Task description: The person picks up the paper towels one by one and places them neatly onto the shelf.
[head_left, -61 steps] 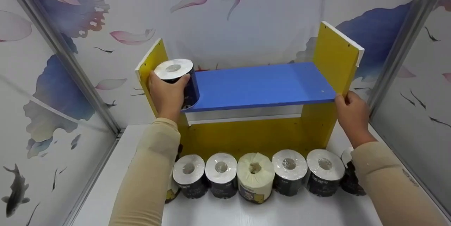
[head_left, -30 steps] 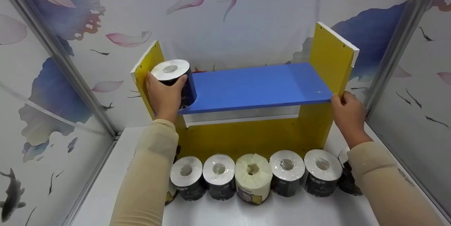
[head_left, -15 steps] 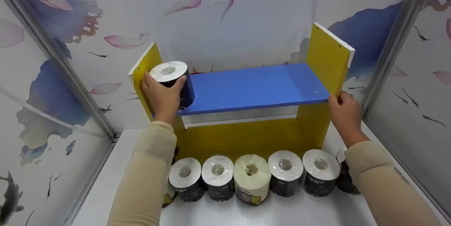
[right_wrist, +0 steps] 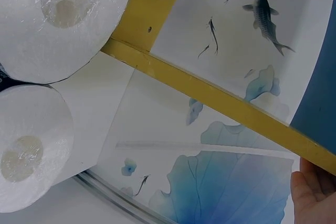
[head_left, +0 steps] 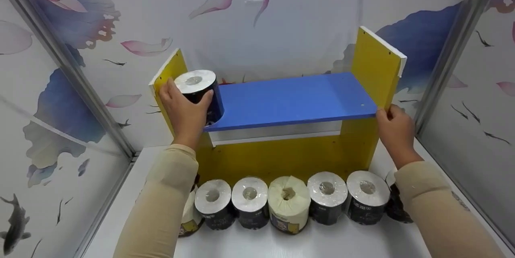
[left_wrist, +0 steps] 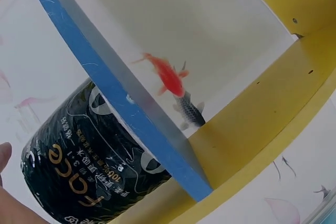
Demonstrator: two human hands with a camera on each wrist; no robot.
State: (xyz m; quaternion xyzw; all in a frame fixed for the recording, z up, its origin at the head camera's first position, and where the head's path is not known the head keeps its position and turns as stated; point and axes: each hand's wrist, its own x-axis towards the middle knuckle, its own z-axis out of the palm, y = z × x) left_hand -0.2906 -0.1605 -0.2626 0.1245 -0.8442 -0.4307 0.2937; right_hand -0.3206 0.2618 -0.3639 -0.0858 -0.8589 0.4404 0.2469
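At a flat blue shelf (head_left: 289, 99), left hand (head_left: 183, 114) spreads wide around black-wrapped paper cylinder (head_left: 216, 103); right hand (head_left: 396, 131) pinches flat yellow panel (head_left: 372, 71).

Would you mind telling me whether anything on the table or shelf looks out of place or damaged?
I see nothing spilled or toppled. What stands out most is the cream roll in mid-row: its wrapper is puckered over the top, unlike the black-wrapped rolls on either side, whose tops look flat and white.
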